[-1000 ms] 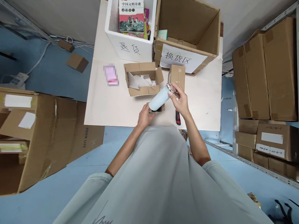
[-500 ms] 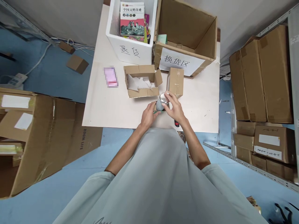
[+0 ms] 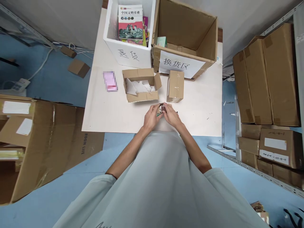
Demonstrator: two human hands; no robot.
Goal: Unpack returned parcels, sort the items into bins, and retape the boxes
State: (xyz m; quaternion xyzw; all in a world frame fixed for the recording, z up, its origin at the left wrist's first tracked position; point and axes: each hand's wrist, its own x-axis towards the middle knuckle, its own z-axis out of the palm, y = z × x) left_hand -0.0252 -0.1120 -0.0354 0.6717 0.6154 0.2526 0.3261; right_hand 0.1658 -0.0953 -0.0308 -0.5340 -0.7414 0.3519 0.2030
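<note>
Close to my body, at the near part of the table, my two hands meet around a small box. My left hand [image 3: 150, 117] is closed around its left side, where a green edge shows under the fingers. On the opposite side, my right hand [image 3: 172, 115] has its fingers curled over the box. A grey can-like cylinder with a shiny round top [image 3: 162, 109] sits low between my fingertips, apparently inside the box. Its lower part is hidden. Just beyond stand an open carton [image 3: 142, 96] with white paper in it and a closed small carton [image 3: 177, 84].
At the table's back are a white foam box [image 3: 114, 50] with books and a large cardboard box [image 3: 206, 60]. A blurred pink item [image 3: 110, 81] lies on the left of the table [image 3: 102, 117]. Stacked cartons [image 3: 282, 76] fill the right shelf; a large carton [image 3: 64, 133] stands left.
The cylinder has gone down between my hands; it stood higher before. My right hand has lowered and moved left toward my left hand. The view has shifted slightly.
</note>
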